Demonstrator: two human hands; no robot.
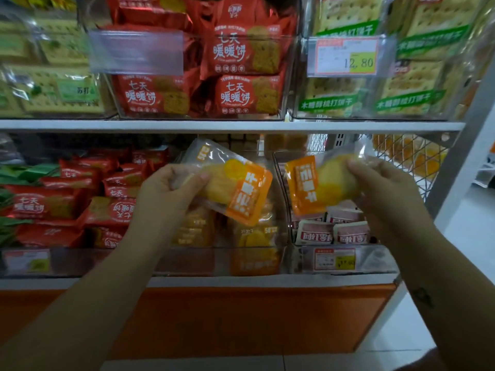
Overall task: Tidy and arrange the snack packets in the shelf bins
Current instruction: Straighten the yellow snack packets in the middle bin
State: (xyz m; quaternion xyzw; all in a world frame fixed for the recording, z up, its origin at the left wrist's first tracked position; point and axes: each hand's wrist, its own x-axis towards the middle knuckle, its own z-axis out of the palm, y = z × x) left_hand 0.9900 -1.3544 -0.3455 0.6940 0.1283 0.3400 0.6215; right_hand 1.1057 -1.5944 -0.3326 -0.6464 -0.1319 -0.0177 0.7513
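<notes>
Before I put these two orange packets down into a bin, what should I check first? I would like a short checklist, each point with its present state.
1. Left-hand grip holds the left orange packet: ok, fingers and thumb pinch it.
2. Right-hand grip holds the right orange packet: ok.
3. Matching bin found: ok, the middle bin below holds similar orange packets.
4. Right orange packet over the matching bin: not ok, it hangs above the right bin of pink-white packets.
5. Free room in the middle bin: cannot tell, the held packets hide much of it.
</notes>
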